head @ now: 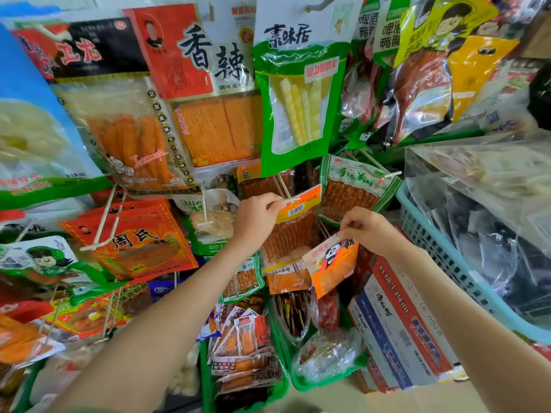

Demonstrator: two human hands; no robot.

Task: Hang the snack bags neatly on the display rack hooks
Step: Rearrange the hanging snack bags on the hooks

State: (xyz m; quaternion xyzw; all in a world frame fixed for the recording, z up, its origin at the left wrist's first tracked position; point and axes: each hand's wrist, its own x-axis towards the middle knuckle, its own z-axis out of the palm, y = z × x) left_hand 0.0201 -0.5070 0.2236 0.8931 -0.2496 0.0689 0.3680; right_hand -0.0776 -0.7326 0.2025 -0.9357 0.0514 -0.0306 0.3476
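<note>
The left hand (256, 216) is pinched shut on the tip of a white double-wire hook (287, 195) near the centre of the view, steadying it where an orange-headed bag of reddish strips (293, 231) already hangs. At about four o'clock from it, the right hand (368, 231) has thumb and fingers closed on the top edge of a small orange snack bag with a panda figure (332, 263), which dangles free below the fingers and tilts down to the right, not yet on any hook. That bag looks light and limp: thin, glossy film that will flex and swing, probably a little slippery, with soft contents that could crease if squeezed. The best hold, I judge, is the flat sealed header at the top, close beside the hang hole, so the hole stays open and can be threaded over the hook end; whether the hole is clear of the fingers cannot be told from here. At twelve o'clock above the hands a tall green bamboo-shoot bag (298, 93) hangs on an upper hook, and at three o'clock a pale blue basket (441, 257) holds clear-wrapped goods. Below, at six o'clock, green trays (286, 383) carry loose small packets.
</note>
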